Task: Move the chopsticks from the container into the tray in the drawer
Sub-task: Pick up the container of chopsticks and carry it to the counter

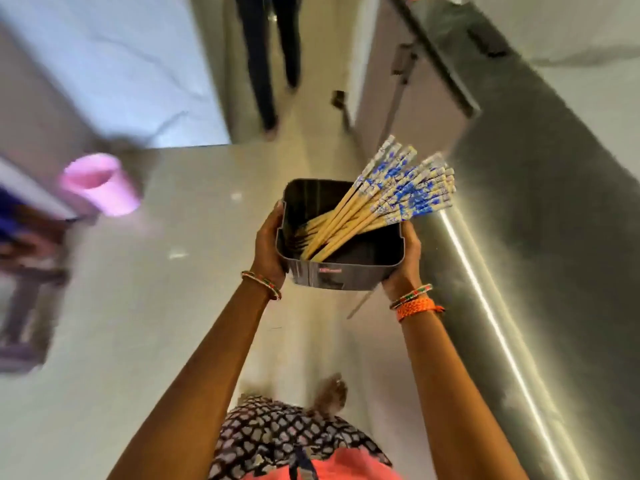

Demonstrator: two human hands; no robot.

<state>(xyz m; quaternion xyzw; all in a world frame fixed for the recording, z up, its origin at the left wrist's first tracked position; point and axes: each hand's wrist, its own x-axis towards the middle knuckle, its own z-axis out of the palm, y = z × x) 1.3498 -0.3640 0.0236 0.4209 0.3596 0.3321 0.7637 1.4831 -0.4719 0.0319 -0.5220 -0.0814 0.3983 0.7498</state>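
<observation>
A dark square container [332,277] is held out in front of me above the floor. My left hand [268,245] grips its left wall and my right hand [405,261] grips its right wall. Inside lies a bundle of several wooden chopsticks [374,206] with blue-and-white patterned tops. Their tops stick out over the far right corner of the container. No drawer or tray is in view.
A stainless steel counter front [519,254] runs along the right. A pink bucket [100,185] stands on the floor at the left beside blurred furniture. Another person's legs [270,64] stand ahead in the aisle. My foot [330,393] shows below.
</observation>
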